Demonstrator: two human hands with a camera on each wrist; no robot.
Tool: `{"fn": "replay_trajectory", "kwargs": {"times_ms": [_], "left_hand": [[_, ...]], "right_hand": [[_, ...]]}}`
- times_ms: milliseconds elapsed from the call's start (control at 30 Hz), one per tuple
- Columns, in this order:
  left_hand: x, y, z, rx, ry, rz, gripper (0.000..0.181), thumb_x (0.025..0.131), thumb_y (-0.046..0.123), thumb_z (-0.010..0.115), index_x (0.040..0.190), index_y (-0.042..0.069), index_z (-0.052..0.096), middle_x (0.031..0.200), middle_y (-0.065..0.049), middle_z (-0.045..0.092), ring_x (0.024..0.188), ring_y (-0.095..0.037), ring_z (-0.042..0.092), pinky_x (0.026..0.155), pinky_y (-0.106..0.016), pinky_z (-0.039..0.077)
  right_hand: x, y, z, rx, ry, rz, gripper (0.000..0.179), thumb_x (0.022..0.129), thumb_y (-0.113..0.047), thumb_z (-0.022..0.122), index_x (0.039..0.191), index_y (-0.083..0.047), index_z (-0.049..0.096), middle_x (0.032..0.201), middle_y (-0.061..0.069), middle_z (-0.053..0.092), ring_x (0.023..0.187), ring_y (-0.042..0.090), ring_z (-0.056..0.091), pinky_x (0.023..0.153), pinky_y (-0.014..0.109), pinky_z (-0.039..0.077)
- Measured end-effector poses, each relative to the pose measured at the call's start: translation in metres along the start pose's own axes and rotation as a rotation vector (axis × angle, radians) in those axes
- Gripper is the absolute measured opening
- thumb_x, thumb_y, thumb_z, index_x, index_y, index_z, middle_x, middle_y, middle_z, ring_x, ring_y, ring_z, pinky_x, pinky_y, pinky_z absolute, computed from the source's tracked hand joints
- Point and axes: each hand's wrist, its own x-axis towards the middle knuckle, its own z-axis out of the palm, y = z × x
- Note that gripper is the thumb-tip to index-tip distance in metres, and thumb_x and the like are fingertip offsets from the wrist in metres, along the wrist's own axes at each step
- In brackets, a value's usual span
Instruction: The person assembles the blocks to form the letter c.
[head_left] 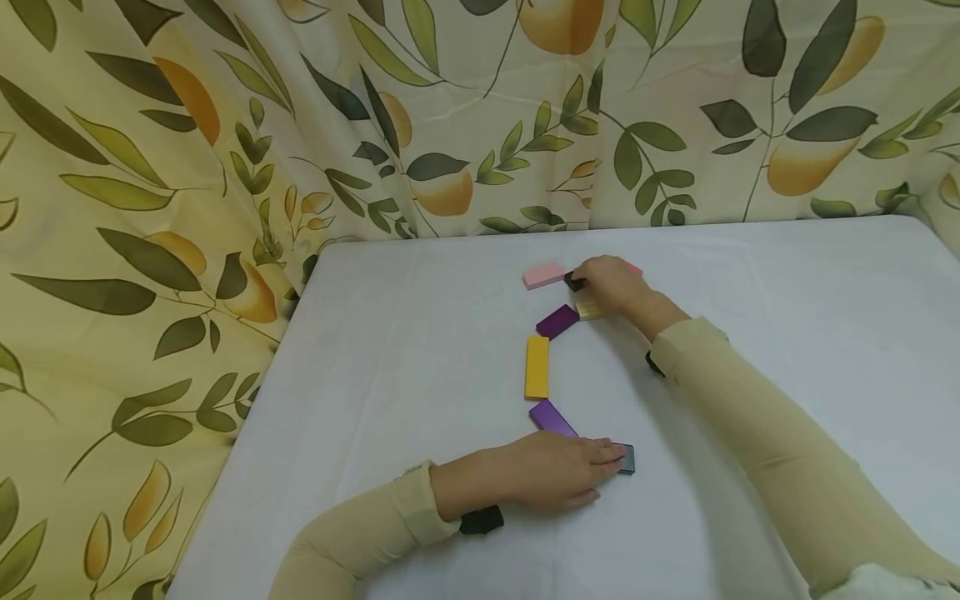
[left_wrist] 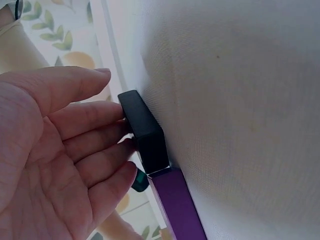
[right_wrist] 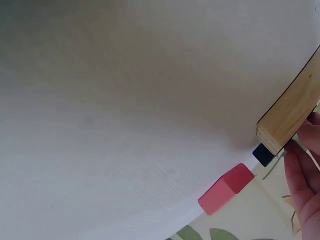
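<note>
Fingers [head_left: 606, 452] straight, left hand [head_left: 551, 471] is apparently steadying a gray block [head_left: 628, 458]; right hand [head_left: 613, 283] is touching a black block [head_left: 573, 282], grip unclear.

head: above, forward-down, farthest | wrists: low, close, across tabletop [right_wrist: 100, 125] | head, right wrist share: wooden block [right_wrist: 291, 104]

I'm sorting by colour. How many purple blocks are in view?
2: the dark purple block, between the yellow block and wooden block, and the bright purple block, between the yellow block and left hand. That hand or the right hand may hide more.
</note>
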Motion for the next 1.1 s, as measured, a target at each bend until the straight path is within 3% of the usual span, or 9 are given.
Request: {"fn": "replay_trajectory", "kwargs": {"times_ms": [233,667,1100], "left_hand": [[0.000,0.000,0.000,0.020,-0.013,-0.001,0.049,0.098,0.036,0.040,0.142,0.015,0.036,0.149,0.006,0.025,0.133,-0.002,0.018,0.100,-0.014,0.021],[-0.001,0.001,0.000,0.004,-0.021,-0.011,0.049,0.098,0.034,0.039,0.143,0.016,0.034,0.149,0.007,0.023,0.133,-0.001,0.016,0.100,-0.013,0.021],[-0.002,0.001,-0.001,-0.001,-0.010,-0.021,0.048,0.099,0.032,0.039,0.143,0.016,0.034,0.149,0.007,0.024,0.132,-0.001,0.017,0.098,-0.013,0.024]], "right_hand": [[0.004,0.007,-0.002,-0.019,-0.043,0.097,0.028,0.086,0.009,0.052,0.111,0.006,0.063,0.110,0.022,0.061,0.101,0.038,0.056,0.092,0.047,0.039],[0.007,0.023,-0.014,-0.040,-0.071,0.113,0.027,0.084,0.011,0.052,0.108,0.009,0.063,0.111,0.025,0.059,0.107,0.042,0.051,0.095,0.048,0.036],[0.000,0.044,-0.028,-0.007,-0.070,0.148,0.025,0.085,0.006,0.051,0.106,0.011,0.062,0.109,0.028,0.059,0.101,0.042,0.054,0.090,0.050,0.039]]}}
